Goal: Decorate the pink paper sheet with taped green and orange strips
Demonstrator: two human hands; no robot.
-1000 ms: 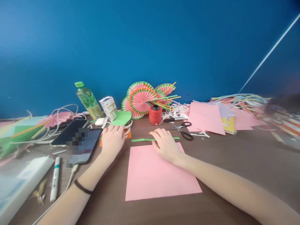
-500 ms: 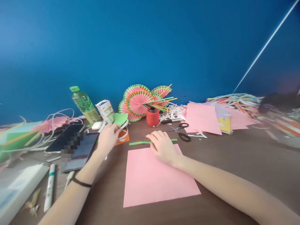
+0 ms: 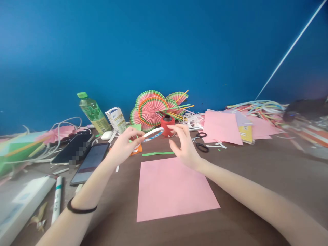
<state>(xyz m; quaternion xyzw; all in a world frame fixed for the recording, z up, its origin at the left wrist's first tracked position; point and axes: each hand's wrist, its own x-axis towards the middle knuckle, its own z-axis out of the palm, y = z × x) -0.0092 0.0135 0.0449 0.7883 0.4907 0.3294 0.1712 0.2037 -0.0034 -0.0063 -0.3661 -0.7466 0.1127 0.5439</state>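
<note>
A white roll of tape (image 3: 154,134) is pinched in my left hand (image 3: 126,145), raised above the desk. My right hand (image 3: 185,145) is just right of the roll, fingers apart and holding nothing, over the far edge of a pink paper sheet (image 3: 174,191). The sheet lies flat on the desk. Beyond it runs a thin green paper strip (image 3: 156,153), its right end hidden behind my right hand. An orange paper piece (image 3: 136,149) shows partly behind my left hand.
Folded paper fans (image 3: 151,111) and a red thread spool (image 3: 167,126) stand by the wall. Black-handled scissors (image 3: 202,147) and pink sheets (image 3: 222,126) lie right. Left are a green bottle (image 3: 93,112), a carton (image 3: 116,119), phones (image 3: 91,164) and a marker (image 3: 57,198).
My left hand has lifted the tape roll from the desk and moved right. My right hand has risen off the paper, its fingers now spread beside the roll.
</note>
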